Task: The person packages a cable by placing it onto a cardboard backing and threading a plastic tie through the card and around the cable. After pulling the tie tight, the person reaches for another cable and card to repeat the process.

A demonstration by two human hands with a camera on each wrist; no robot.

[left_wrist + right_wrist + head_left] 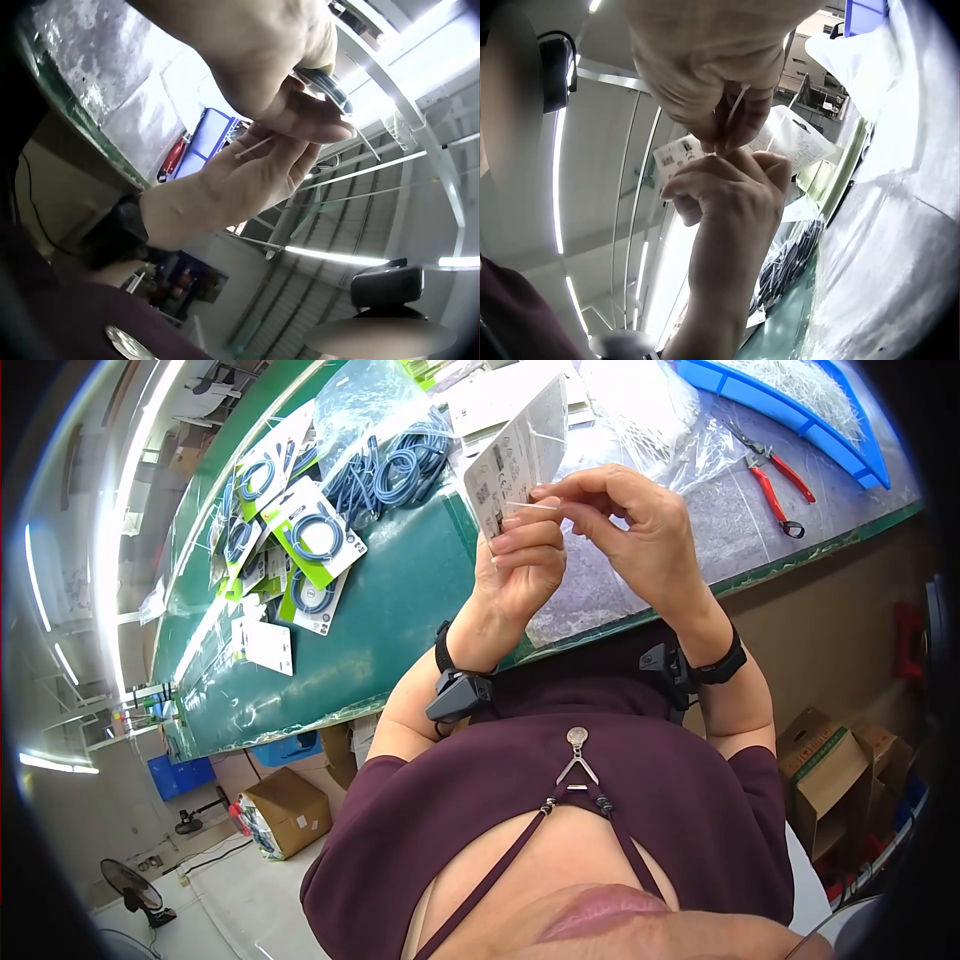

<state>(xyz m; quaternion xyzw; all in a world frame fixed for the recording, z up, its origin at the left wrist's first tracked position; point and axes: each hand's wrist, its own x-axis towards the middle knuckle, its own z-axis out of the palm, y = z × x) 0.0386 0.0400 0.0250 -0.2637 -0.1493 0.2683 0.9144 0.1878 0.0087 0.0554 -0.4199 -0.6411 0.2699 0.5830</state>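
My left hand [525,565] grips a white printed card [505,470] upright above the near edge of the table. Behind the card, the left wrist view shows part of a dark cable coil [330,84]. Close against the left fingers, my right hand [645,525] pinches a thin white cable tie [530,507] between thumb and forefinger. One end of the tie crosses the card's printed face. The right wrist view shows the fingertips of both hands meeting at the card, where they hide part of the tie.
Carded blue cables [317,538] lie piled on the green table [390,600] at left, beside loose cable coils [410,465] and clear plastic. Red-handled cutters [770,480] rest at right, near a blue tray [800,415] of white ties. Cardboard boxes [830,770] stand below.
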